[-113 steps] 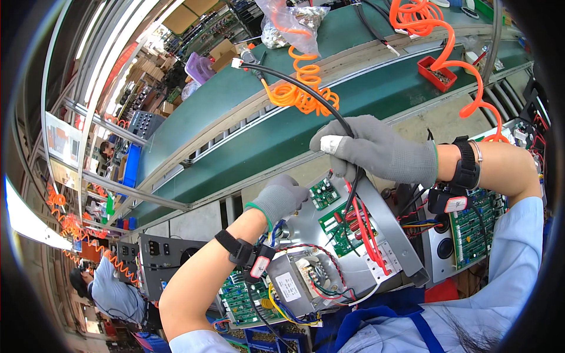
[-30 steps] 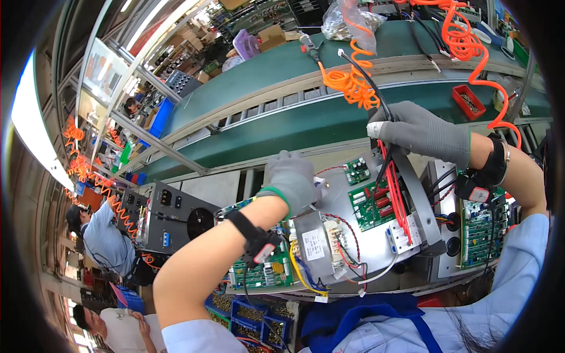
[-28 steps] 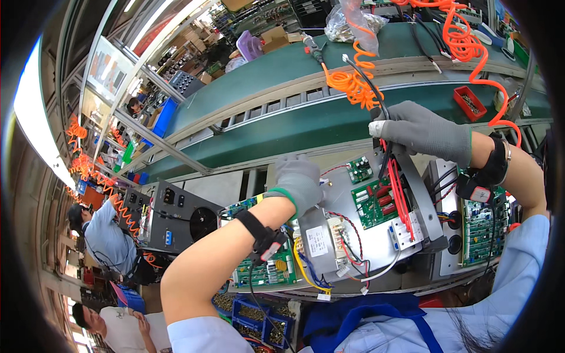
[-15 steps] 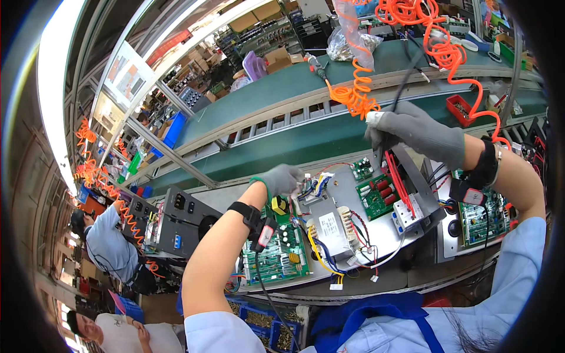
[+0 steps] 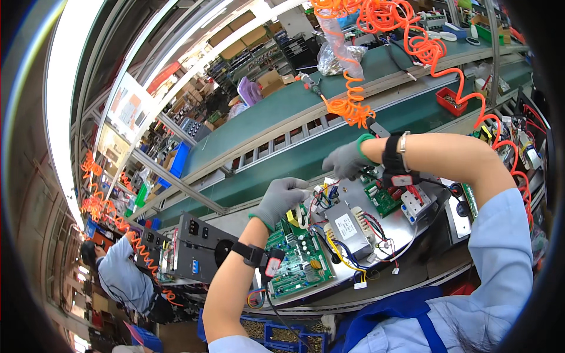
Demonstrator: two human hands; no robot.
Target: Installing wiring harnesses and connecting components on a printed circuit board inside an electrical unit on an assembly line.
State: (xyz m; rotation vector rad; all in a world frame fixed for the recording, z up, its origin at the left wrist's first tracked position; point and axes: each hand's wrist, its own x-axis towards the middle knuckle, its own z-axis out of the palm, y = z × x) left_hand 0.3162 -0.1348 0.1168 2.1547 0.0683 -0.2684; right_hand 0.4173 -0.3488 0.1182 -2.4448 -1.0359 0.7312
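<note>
Both my hands wear grey gloves with green cuffs. My left hand (image 5: pixel 281 199) is over the middle of an open metal unit, its fingertips pinched beside a cluster of wires with white connectors (image 5: pixel 322 195). What it pinches is too small to make out. To the right of that cluster, my right hand (image 5: pixel 348 160) reaches over from the right, its fingers bent together and pointing left. Anything in them is hidden. Below my left hand lies a large green circuit board (image 5: pixel 297 267). A boxy transformer (image 5: pixel 349 228) with a pale label sits right of it, and a smaller green board (image 5: pixel 382 200) farther right.
Beyond the unit runs a green conveyor belt (image 5: pixel 271 167). An orange coiled hose (image 5: pixel 353 109) hangs over it, and a red bin (image 5: pixel 451 101) stands at the right. Blue bins (image 5: pixel 276 335) of small parts are below the bench. A co-worker (image 5: pixel 126 276) stands at the left.
My right hand has come down and left from the red wires and a black cable toward the wire cluster. My left hand stays near the connectors. The view has shifted.
</note>
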